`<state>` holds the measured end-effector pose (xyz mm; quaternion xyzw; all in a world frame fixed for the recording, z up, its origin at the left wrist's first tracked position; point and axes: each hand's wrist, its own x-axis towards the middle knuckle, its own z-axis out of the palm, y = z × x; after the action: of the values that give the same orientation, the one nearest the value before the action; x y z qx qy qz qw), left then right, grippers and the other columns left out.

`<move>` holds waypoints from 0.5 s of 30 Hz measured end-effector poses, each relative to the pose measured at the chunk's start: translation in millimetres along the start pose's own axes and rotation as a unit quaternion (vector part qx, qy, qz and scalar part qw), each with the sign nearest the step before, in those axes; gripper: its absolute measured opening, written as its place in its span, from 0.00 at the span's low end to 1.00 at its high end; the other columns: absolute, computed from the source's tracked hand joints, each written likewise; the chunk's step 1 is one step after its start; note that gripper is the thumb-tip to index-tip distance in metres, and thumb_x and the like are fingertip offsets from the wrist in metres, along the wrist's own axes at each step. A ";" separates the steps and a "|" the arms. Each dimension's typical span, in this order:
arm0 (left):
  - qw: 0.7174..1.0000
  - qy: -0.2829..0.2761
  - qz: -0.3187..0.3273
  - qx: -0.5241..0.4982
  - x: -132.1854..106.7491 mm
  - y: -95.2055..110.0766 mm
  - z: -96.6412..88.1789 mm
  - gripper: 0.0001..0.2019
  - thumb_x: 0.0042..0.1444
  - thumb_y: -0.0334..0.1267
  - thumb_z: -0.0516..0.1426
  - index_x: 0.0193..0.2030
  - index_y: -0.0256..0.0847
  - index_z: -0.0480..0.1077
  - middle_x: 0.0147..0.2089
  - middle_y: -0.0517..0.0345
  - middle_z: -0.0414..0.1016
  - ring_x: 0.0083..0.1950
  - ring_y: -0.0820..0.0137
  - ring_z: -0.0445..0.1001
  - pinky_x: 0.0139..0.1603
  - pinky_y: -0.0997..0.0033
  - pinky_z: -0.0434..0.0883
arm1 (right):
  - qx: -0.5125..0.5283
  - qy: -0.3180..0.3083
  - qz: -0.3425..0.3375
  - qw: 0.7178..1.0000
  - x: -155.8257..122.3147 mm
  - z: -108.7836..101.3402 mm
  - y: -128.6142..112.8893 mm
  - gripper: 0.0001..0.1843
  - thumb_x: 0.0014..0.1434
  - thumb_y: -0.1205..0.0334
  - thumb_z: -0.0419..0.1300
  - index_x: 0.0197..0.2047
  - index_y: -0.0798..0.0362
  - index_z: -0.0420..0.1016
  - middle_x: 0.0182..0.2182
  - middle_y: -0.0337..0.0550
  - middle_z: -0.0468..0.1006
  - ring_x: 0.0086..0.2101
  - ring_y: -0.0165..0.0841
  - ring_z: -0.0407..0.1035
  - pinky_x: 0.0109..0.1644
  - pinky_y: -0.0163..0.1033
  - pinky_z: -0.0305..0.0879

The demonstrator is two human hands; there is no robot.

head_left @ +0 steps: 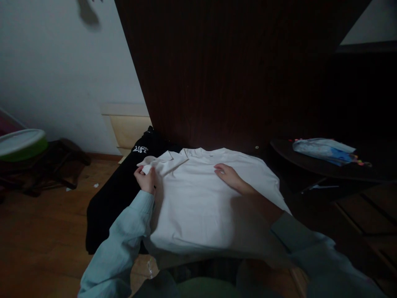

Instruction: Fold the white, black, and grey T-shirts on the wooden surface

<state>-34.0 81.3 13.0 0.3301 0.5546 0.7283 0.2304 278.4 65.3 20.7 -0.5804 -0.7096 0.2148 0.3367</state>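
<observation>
A white T-shirt (198,203) lies spread in front of me, collar toward the dark wooden panel. My left hand (145,178) is closed on the shirt's left sleeve (161,163), which is folded in over the body. My right hand (228,174) rests flat on the upper chest of the shirt, fingers stretched out. Both arms wear pale blue-green sleeves. A black garment (118,194) with white lettering lies under and to the left of the white shirt.
A dark round table (313,163) at the right carries a blue-and-white plastic packet (324,148). At the left, a low dark stool (58,159) holds a green-and-white basin (21,142). Wooden floor (43,223) spreads to the left, and a dark wooden panel (223,70) rises behind.
</observation>
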 end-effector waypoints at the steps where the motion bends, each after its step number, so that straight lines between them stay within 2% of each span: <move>1: 0.998 -0.035 0.047 0.003 -7.9 7.3 2.5 0.20 0.45 0.30 0.58 0.46 0.36 0.58 0.41 0.52 0.69 0.40 0.70 0.71 0.43 0.68 0.69 | 0.071 -0.030 0.031 0.997 1.1 5.4 -8.1 0.11 0.53 0.59 0.55 0.39 0.54 0.70 0.41 0.47 0.74 0.43 0.34 0.68 0.53 0.42 0.61; 2: 0.988 -0.107 0.107 0.023 -17.8 14.3 3.9 0.21 0.46 0.32 0.58 0.48 0.37 0.58 0.43 0.51 0.69 0.41 0.71 0.71 0.44 0.69 0.69 | 0.151 -0.064 0.068 0.984 2.1 11.1 -15.3 0.12 0.54 0.56 0.54 0.39 0.53 0.69 0.40 0.47 0.74 0.41 0.33 0.69 0.52 0.42 0.62; 3: 0.959 -0.213 0.176 0.059 -29.1 20.3 4.2 0.21 0.48 0.33 0.57 0.49 0.39 0.59 0.46 0.51 0.69 0.42 0.70 0.71 0.45 0.69 0.69 | 0.232 -0.099 0.107 0.962 3.1 17.0 -21.5 0.14 0.55 0.53 0.53 0.39 0.53 0.68 0.40 0.47 0.74 0.40 0.33 0.70 0.51 0.43 0.63; 4: 0.902 -0.338 0.243 0.111 -41.1 24.5 3.6 0.22 0.49 0.33 0.57 0.51 0.41 0.59 0.48 0.52 0.69 0.44 0.69 0.71 0.46 0.69 0.68 | 0.308 -0.130 0.145 0.931 4.0 23.1 -26.7 0.17 0.56 0.49 0.50 0.40 0.53 0.68 0.39 0.47 0.75 0.39 0.33 0.70 0.51 0.43 0.63; 5: 0.825 -0.453 0.291 0.173 -52.8 26.7 2.3 0.23 0.49 0.33 0.57 0.54 0.43 0.59 0.50 0.52 0.69 0.46 0.68 0.70 0.47 0.68 0.68 | 0.377 -0.156 0.176 0.896 4.9 29.2 -30.8 0.20 0.57 0.46 0.48 0.41 0.54 0.67 0.38 0.48 0.75 0.38 0.33 0.71 0.50 0.44 0.64; 6: 0.747 -0.536 0.314 0.238 -63.5 26.6 0.3 0.26 0.49 0.31 0.56 0.56 0.44 0.57 0.51 0.52 0.69 0.47 0.67 0.70 0.48 0.67 0.68 | 0.434 -0.175 0.198 0.861 5.8 35.1 -34.0 0.23 0.58 0.44 0.45 0.42 0.54 0.66 0.38 0.48 0.75 0.38 0.34 0.71 0.49 0.45 0.65; 7: 0.683 -0.582 0.323 0.302 -72.4 24.5 -2.2 0.30 0.49 0.30 0.56 0.59 0.43 0.54 0.51 0.52 0.69 0.48 0.66 0.70 0.49 0.66 0.68 | 0.475 -0.186 0.210 0.834 6.8 40.7 -36.2 0.26 0.58 0.43 0.42 0.43 0.55 0.66 0.38 0.49 0.75 0.38 0.34 0.71 0.49 0.45 0.65; 8: 0.640 -0.594 0.328 0.360 -79.2 20.9 -5.0 0.32 0.48 0.28 0.56 0.61 0.41 0.51 0.52 0.50 0.69 0.49 0.65 0.69 0.49 0.66 0.68 | 0.503 -0.189 0.215 0.816 7.9 45.7 -37.6 0.26 0.59 0.43 0.41 0.44 0.55 0.66 0.37 0.48 0.75 0.38 0.34 0.71 0.49 0.45 0.65; 9: 0.616 -0.586 0.330 0.410 -83.6 16.4 -8.1 0.33 0.48 0.28 0.56 0.62 0.40 0.50 0.52 0.49 0.68 0.49 0.65 0.69 0.50 0.65 0.68 | 0.522 -0.185 0.212 0.805 9.3 50.0 -38.2 0.26 0.59 0.43 0.42 0.45 0.55 0.65 0.37 0.48 0.75 0.39 0.34 0.70 0.48 0.44 0.65; 11: 0.592 -0.558 0.342 0.471 -86.2 7.5 -15.0 0.28 0.50 0.28 0.54 0.59 0.38 0.54 0.52 0.48 0.67 0.51 0.65 0.68 0.51 0.66 0.67 | 0.537 -0.174 0.195 0.802 12.8 55.9 -37.1 0.25 0.58 0.44 0.44 0.47 0.54 0.64 0.37 0.47 0.75 0.40 0.34 0.70 0.48 0.43 0.66; 13: 0.580 -0.536 0.363 0.494 -83.2 0.7 -22.8 0.20 0.53 0.29 0.51 0.55 0.38 0.60 0.52 0.50 0.67 0.52 0.65 0.66 0.52 0.65 0.66 | 0.524 -0.166 0.180 0.816 17.4 58.4 -33.7 0.25 0.55 0.43 0.47 0.47 0.53 0.65 0.35 0.45 0.75 0.40 0.35 0.69 0.47 0.43 0.66; 15: 0.576 -0.517 0.381 0.506 -78.0 -4.1 -31.4 0.17 0.55 0.29 0.50 0.51 0.40 0.63 0.53 0.50 0.66 0.53 0.64 0.65 0.52 0.63 0.66 | 0.459 -0.162 0.160 0.859 22.6 58.4 -29.2 0.25 0.54 0.42 0.48 0.43 0.52 0.68 0.33 0.45 0.74 0.38 0.36 0.70 0.44 0.43 0.67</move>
<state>-4.5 7.1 -13.8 0.8944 0.4430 0.0558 -0.0247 213.8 85.4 6.4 -0.4223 -0.4725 0.6583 0.4062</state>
